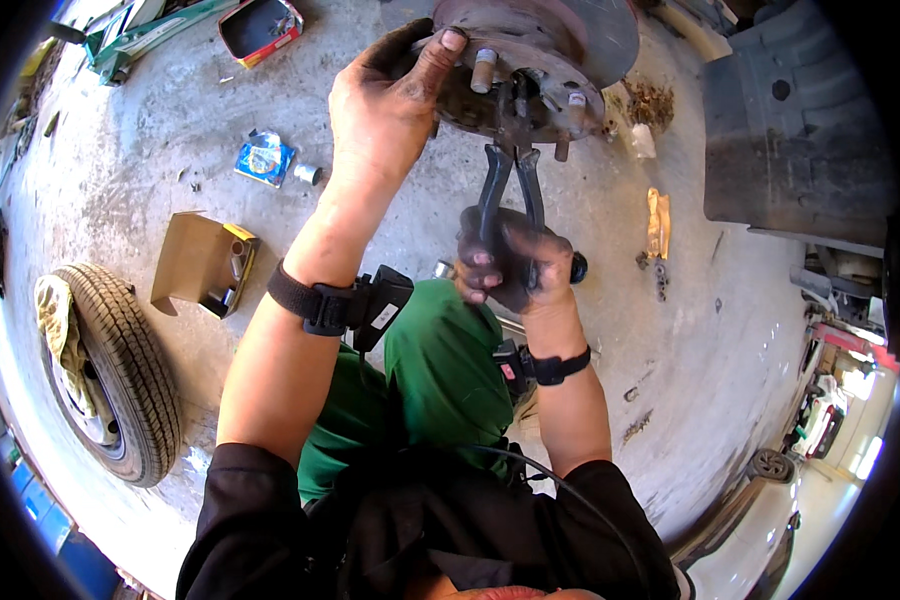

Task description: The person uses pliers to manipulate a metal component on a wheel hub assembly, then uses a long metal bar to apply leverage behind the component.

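While the right hand (515,265) clamps its fingers around the pliers (510,190) handles, the jaws bite at the hub (530,75) centre. Higher up, the left hand (385,100) grips the hub's edge, thumb pressed on its face. Beyond, a wheel (110,370) and open box (205,262) lie on the floor (670,380).
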### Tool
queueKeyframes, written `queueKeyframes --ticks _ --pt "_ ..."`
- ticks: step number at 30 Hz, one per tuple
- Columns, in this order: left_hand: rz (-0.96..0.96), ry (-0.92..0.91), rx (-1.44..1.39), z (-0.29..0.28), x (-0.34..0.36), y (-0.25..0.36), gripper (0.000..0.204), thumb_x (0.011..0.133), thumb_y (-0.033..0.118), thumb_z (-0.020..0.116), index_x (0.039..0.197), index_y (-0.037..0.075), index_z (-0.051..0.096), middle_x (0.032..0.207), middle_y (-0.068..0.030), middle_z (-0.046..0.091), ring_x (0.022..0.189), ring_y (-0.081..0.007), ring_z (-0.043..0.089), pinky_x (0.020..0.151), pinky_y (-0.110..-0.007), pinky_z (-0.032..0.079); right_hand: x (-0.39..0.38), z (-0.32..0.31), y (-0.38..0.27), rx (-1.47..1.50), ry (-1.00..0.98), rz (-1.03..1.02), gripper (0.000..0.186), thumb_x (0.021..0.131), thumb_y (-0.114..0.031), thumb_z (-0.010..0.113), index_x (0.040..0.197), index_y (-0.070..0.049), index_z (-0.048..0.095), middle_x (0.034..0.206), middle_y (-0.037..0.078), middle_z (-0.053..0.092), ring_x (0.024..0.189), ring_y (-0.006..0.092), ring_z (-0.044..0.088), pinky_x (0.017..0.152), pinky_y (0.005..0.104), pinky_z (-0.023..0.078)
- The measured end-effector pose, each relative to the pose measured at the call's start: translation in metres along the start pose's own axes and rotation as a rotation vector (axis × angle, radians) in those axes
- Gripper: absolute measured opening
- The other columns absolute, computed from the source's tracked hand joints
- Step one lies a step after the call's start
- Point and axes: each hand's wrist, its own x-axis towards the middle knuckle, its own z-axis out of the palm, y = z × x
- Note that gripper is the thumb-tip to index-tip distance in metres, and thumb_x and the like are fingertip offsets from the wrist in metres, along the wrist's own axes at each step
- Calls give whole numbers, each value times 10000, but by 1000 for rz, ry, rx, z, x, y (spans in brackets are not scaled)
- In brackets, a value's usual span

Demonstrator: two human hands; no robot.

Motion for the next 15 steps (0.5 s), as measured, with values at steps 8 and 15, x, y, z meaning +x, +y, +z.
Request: queueKeyframes --ticks 8,15 --pt "-5 9 -17 -2 2 -4 474 864 380 766 1129 -7 700 975 -106 750 865 -141 673 819 -277 515 2 46 7 -106 207 -35 644 800 -327 697 1296 12 465 928 97 577 756 215 560 696 435 476" --pt "1 -24 19 -1 0 2 472 866 379 762 1131 -7 701 955 -116 748 837 -136 669 790 -268 516 -21 61 13 -1081 756 -318 490 837 -239 720 1220 31 576 808 78 611 684 214 574 686 374 485"
